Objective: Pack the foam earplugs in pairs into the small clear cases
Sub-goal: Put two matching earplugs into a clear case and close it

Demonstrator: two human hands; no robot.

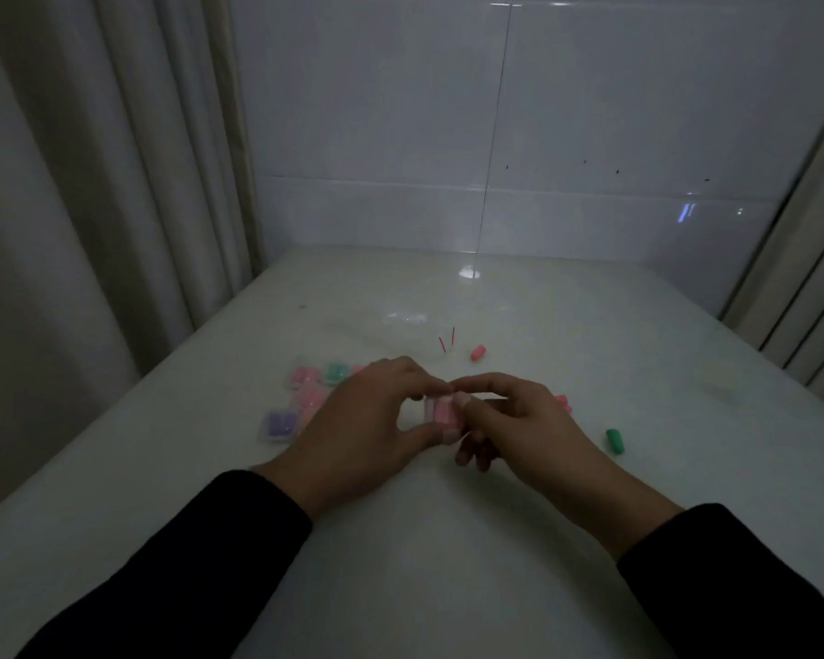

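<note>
A person's left hand and right hand meet over the middle of a white table, together pinching a small clear case with pink foam earplugs inside. The left thumb and forefinger are curled round the case from the left; the right hand's fingertips grip its right edge, the remaining fingers tucked beneath. Whether the lid is fully closed cannot be told in the dim light. Both arms wear dark sleeves.

Left of the held case, partly hidden behind the left hand, lies a cluster of filled cases: a purple pair nearest the viewer, pink pairs beyond it, and a green pair farther back. Just right of the held case, peeking from behind the right hand, is a pink earplug. Farther right and nearer the viewer lies a loose green earplug. Beyond the held case, toward the wall, rests a loose coral earplug, with two thin red sticks just to its left. A tiled wall rises behind the table, and pale curtains hang to the left of the case.
</note>
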